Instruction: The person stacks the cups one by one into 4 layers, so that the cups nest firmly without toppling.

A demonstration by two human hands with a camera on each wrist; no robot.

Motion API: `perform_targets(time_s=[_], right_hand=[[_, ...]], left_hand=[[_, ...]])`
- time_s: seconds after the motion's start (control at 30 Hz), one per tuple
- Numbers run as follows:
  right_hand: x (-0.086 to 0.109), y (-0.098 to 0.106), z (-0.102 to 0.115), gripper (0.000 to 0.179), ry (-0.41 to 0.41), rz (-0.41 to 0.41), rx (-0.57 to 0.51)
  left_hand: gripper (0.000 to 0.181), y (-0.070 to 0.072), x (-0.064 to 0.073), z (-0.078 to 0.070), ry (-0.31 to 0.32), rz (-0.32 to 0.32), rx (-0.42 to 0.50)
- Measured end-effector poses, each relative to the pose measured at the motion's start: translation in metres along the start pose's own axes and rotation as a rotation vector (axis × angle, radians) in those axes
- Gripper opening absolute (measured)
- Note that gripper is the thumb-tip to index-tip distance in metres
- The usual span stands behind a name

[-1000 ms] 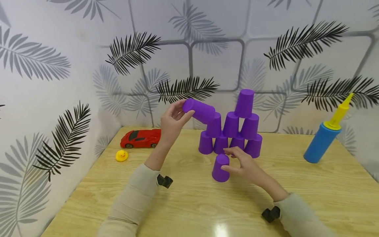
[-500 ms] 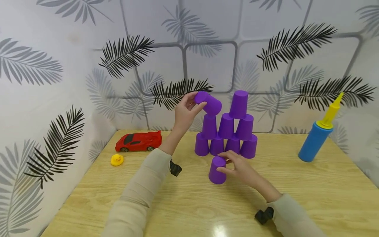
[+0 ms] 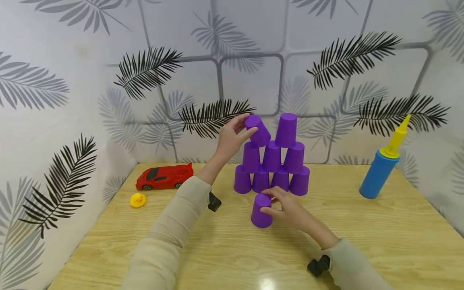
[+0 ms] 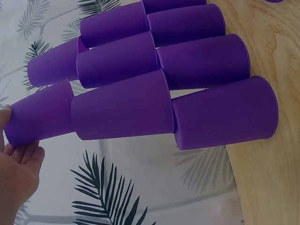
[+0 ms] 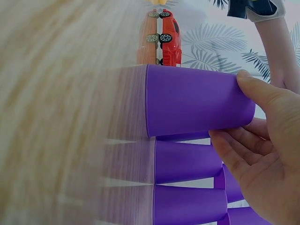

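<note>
My left hand [image 3: 232, 139] pinches a purple cup [image 3: 258, 131] by its narrow end. That cup is upside down and leans a little, its rim right at the tops of the second-row cups [image 4: 124, 110]. Beside it, one purple cup [image 3: 286, 130] stands on the third level of the stack. Below are three cups in the second row and several in the bottom row [image 3: 242, 180]. In front of the stack, my right hand [image 3: 290, 207] holds another upside-down purple cup [image 5: 197, 101] between thumb and fingers, its rim on the wooden table.
A red toy car [image 3: 164, 177] and a yellow rubber duck [image 3: 137, 200] are at the left of the table [image 3: 224, 257]. At the right stands a blue hand pump [image 3: 378, 173] with a yellow nozzle. A patterned wall [image 3: 250, 84] rises behind the stack.
My left hand has moved right over the stack, turning its cup from nearly sideways to nearly upright. My right hand stays at the front cup. The head view has shifted slightly.
</note>
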State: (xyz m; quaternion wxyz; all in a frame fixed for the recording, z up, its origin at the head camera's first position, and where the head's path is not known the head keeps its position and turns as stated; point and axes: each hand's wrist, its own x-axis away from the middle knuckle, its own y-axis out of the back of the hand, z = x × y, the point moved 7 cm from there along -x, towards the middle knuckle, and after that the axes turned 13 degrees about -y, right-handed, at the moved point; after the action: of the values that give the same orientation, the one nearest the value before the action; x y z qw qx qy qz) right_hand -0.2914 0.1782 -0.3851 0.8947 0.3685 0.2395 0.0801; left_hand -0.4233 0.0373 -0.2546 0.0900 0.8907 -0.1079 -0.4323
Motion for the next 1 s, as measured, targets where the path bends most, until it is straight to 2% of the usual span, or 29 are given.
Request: perform_targets(time_s=[0.2,0.37,0.6,0.77,1.0], right_hand=[[0.001,0.002,0.003,0.037,0.016,-0.012,0.009],[0.001,0.002,0.003,0.038,0.031,-0.018,0.011],[0.000,-0.001,-0.001,0.037,-0.007,0.010,-0.001],[0.000,-0.001,-0.001,0.037,0.005,0.014,-0.013],[0.000,0.000,0.000,0.037,-0.001,0.020,-0.007]], left_hand=[[0.051,-0.007,-0.009,-0.004,-0.025,0.075,-0.070],[0.050,-0.011,-0.015,-0.003,-0.005,0.113,-0.104],[0.051,-0.016,-0.021,0.005,0.019,0.148,-0.141],[0.053,-0.020,-0.024,0.006,0.038,0.186,-0.185],[0.057,-0.022,-0.025,0.008,0.074,0.219,-0.206]])
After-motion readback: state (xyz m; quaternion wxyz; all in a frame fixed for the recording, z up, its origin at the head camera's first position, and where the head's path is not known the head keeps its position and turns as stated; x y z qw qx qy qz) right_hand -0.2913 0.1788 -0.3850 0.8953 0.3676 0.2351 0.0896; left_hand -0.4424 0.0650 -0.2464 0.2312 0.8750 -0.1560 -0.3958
